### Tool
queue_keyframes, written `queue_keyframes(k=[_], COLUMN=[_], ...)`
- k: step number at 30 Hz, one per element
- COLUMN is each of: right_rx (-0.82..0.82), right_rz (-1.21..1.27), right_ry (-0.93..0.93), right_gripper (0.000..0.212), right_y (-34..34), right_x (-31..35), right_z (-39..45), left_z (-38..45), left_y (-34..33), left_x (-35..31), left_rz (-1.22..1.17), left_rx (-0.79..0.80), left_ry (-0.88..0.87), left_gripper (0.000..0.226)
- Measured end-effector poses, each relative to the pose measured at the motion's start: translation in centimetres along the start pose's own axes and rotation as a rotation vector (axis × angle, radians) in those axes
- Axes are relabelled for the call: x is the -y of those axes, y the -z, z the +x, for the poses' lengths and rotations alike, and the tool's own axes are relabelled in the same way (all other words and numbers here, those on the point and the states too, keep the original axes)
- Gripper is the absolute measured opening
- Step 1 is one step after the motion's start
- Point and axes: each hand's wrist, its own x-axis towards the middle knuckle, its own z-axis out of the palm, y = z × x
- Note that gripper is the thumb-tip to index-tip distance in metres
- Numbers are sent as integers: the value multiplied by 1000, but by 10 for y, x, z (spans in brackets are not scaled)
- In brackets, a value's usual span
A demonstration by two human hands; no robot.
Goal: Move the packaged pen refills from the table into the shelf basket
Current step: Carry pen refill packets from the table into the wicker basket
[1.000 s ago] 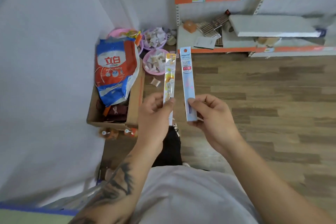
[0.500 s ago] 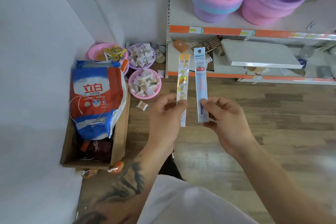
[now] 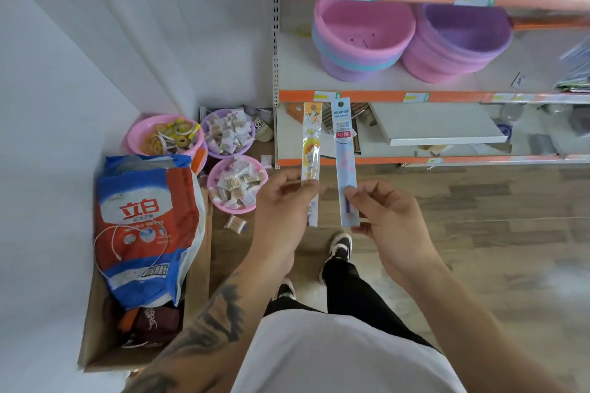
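The left hand (image 3: 281, 201) pinches a yellow-patterned refill pack (image 3: 311, 150) between thumb and fingertips, holding it upright. The right hand (image 3: 388, 217) does the same with a pale blue refill pack (image 3: 345, 163) (a red label sits near its top), thumb over the lower part. The two packs stand side by side, just apart, tops pointing to twelve o'clock. Beyond them is the shelf (image 3: 383, 96), with a pink basket (image 3: 364, 35) at about one o'clock and a purple basket (image 3: 459, 38) beside it. At nine o'clock, a detergent bag (image 3: 143, 226) lies in a cardboard box (image 3: 95, 329).
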Motion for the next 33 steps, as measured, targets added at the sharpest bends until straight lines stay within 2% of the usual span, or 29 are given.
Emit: queue_keyframes(k=[7,12,18,22,28,33], right_rx=[109,206,287,325,382,348], right_rz=[-36,-59,-88,-71,8,118], right_ry=[112,234,440,598,844,1065], right_gripper=[10,8,8,8,12,21], right_y=[-3,-1,12,27,49,48], right_x=[38,94,184,244,345,422], right_z=[79,135,192,219,236,232], left_z=[46,80,116,133,145,145], left_y=[-18,-48,-100,-136,-170,-178], left_x=[-49,-107,-183,-233,-304,-362], left_rz=[26,73,125,28,-27,-52], left_rx=[-122,-200,-236,-221,-212,-225], left_ry=[-70,-178,-378,-475,-682,-840], left_gripper=[11,11,7,10,12,13])
